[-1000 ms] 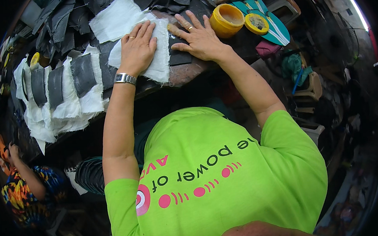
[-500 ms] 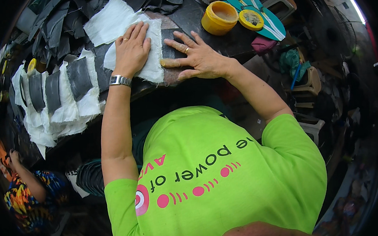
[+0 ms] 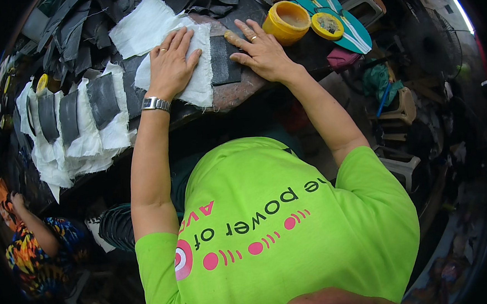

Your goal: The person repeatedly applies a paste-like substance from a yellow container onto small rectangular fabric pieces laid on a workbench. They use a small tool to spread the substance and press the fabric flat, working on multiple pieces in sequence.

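My left hand lies flat on a white, frayed piece of cloth, its fingers stretched out. Beside the cloth's right edge is a dark grey rectangular piece with a rough-looking surface. My right hand is spread out, with its fingertips over the right side of that dark piece. Some yellowish residue shows on its fingers. Another white cloth extends beyond my left hand. To the left, curved black strips lie on white cloth pieces in a row.
A yellow tub stands close to my right hand, its yellow lid beside it. Teal sheets lie at the far right. Black scraps are heaped at the far left. Another person's arm shows at lower left.
My right hand has slid to the right and slightly away from me, uncovering more of the dark rectangular piece. My left hand stays in place on the cloth.
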Action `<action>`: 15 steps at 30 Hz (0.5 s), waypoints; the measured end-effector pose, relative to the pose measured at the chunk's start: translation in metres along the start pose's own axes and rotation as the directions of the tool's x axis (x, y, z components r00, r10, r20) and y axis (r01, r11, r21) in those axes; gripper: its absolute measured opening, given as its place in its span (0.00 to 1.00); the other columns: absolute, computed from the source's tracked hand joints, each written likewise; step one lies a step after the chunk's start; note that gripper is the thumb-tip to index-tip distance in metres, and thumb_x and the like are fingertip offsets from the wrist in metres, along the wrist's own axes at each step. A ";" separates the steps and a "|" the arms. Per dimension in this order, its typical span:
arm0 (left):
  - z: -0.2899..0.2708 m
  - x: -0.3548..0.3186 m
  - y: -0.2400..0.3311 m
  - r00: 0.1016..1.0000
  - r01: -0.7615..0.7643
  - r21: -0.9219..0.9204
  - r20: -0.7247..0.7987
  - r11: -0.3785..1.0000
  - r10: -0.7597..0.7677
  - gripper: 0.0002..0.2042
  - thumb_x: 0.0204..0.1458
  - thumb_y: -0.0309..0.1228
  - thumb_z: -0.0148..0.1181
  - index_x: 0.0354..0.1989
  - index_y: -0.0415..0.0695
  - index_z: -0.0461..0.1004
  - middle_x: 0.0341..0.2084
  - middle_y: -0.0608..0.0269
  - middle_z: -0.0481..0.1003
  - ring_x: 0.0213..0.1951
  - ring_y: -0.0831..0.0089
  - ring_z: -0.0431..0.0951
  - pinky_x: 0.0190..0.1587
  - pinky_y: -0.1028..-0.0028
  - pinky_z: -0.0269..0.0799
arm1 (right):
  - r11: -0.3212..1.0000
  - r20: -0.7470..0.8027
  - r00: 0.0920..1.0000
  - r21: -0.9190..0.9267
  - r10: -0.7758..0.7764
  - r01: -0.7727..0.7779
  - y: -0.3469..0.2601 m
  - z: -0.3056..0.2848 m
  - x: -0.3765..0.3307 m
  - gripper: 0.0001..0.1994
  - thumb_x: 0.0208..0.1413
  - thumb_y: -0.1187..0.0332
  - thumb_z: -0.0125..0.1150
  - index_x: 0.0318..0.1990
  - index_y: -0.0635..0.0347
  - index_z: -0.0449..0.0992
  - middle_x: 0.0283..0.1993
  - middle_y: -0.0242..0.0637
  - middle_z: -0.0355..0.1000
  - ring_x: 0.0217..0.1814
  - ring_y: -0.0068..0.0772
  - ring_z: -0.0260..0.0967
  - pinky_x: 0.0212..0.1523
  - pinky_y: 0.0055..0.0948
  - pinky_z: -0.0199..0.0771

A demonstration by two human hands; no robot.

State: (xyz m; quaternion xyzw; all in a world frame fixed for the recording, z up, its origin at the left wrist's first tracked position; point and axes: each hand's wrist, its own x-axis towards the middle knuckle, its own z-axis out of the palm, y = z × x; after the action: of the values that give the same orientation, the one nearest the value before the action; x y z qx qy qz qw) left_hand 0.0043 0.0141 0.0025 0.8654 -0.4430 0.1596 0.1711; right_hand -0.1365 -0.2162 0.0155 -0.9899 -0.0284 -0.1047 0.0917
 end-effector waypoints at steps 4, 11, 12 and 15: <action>0.002 0.000 -0.001 1.000 -0.006 -0.003 -0.012 1.000 0.006 0.28 0.61 0.50 0.49 0.67 0.51 0.65 0.68 0.65 0.64 0.69 0.68 0.59 0.65 0.61 0.52 | 0.994 0.069 0.993 -0.039 -0.099 0.102 0.009 -0.008 -0.001 0.27 0.66 0.40 0.42 0.71 0.25 0.60 0.81 0.37 0.40 0.82 0.51 0.31 0.74 0.53 0.42; 0.002 0.000 -0.003 1.000 0.003 0.020 0.026 1.000 -0.003 0.28 0.62 0.50 0.47 0.70 0.54 0.62 0.70 0.66 0.61 0.70 0.69 0.57 0.66 0.62 0.50 | 0.946 0.075 0.951 -0.099 -0.301 0.308 -0.007 -0.023 -0.035 0.28 0.63 0.35 0.39 0.69 0.19 0.62 0.80 0.34 0.40 0.82 0.51 0.30 0.74 0.53 0.39; 0.002 0.000 -0.003 0.999 0.012 0.028 0.050 1.000 -0.013 0.28 0.63 0.50 0.46 0.71 0.56 0.60 0.71 0.67 0.60 0.71 0.70 0.56 0.67 0.62 0.49 | 0.940 0.112 0.941 -0.092 -0.319 0.330 -0.012 -0.024 -0.039 0.28 0.62 0.34 0.39 0.69 0.18 0.62 0.80 0.34 0.40 0.82 0.50 0.30 0.74 0.54 0.38; 0.002 0.001 -0.003 0.998 0.010 0.058 0.054 0.998 -0.013 0.29 0.63 0.51 0.46 0.71 0.56 0.60 0.71 0.67 0.59 0.71 0.70 0.56 0.67 0.62 0.49 | 0.936 0.142 0.926 0.016 -0.351 0.352 -0.022 -0.029 -0.045 0.29 0.62 0.32 0.38 0.67 0.22 0.66 0.80 0.33 0.41 0.82 0.48 0.31 0.74 0.55 0.36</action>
State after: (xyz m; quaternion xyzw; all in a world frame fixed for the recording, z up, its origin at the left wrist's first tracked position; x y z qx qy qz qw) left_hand 0.0078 0.0146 0.0003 0.8765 -0.4378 0.1477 0.1349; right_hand -0.1883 -0.2023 0.0379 -0.9741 -0.2111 -0.0486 0.0642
